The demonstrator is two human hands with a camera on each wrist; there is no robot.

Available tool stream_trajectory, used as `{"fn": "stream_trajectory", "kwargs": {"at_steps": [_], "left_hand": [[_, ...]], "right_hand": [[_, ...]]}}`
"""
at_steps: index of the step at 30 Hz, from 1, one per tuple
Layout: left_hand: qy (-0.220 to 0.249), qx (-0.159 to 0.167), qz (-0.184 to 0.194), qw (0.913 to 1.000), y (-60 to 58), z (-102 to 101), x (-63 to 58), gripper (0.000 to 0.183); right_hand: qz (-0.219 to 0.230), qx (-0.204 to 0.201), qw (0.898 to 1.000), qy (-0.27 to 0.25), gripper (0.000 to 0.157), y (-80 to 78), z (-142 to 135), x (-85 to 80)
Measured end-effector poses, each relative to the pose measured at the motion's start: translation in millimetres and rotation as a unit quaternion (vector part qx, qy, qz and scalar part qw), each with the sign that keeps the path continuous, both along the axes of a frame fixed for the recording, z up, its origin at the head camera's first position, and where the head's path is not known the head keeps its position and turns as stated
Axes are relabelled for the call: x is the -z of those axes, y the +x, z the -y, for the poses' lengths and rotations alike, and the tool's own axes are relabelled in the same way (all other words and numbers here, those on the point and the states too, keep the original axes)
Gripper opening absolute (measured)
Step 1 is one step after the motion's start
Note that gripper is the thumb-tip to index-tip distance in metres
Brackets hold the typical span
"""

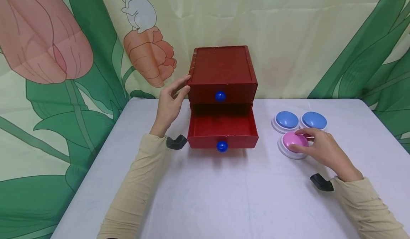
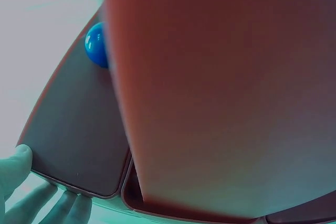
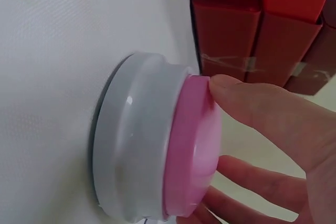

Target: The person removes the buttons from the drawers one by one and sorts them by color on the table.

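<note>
A red drawer box point(image 1: 221, 66) stands on the table with its lower drawer point(image 1: 223, 142) pulled out and its upper one closed. Each drawer front has a round blue knob point(image 1: 220, 96). My left hand point(image 1: 169, 103) rests against the box's left side, fingers extended, with the thumb near the front corner. In the left wrist view the thumb point(image 2: 17, 166) lies at the edge of the drawer front. To the right, my right hand point(image 1: 321, 150) holds a pink dome push button point(image 1: 296, 141) on a white base, thumb and fingers spread around the dome's rim.
Two blue dome buttons, one at the left point(image 1: 287, 120) and one at the right point(image 1: 314, 120), stand just behind the pink one. A white cloth covers the table point(image 1: 224, 199). Behind it hangs a printed curtain point(image 1: 282, 39) with flowers and a carrot.
</note>
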State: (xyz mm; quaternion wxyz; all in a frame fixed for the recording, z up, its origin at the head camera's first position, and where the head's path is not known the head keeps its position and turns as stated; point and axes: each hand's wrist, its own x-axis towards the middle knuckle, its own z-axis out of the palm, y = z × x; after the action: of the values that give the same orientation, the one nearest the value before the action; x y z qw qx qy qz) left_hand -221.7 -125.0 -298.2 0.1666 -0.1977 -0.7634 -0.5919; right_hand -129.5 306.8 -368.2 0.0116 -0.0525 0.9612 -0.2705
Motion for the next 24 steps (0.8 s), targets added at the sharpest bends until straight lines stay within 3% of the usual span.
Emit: {"fn": "stream_trajectory", "kwargs": {"at_steps": [9,24], "left_hand": [[-0.006,-0.003,-0.003,1.0000,-1.3,0.1,0.3,0.041],[-0.004,-0.002,0.003,1.0000,-1.2,0.9,1.4,0.041]], "right_hand": [[-0.058,0.001,0.998,-0.017,0.057,1.8,8.9,-14.6],[-0.118,-0.019,0.990,-0.070,0.044,9.9,34.4,-36.8]]}}
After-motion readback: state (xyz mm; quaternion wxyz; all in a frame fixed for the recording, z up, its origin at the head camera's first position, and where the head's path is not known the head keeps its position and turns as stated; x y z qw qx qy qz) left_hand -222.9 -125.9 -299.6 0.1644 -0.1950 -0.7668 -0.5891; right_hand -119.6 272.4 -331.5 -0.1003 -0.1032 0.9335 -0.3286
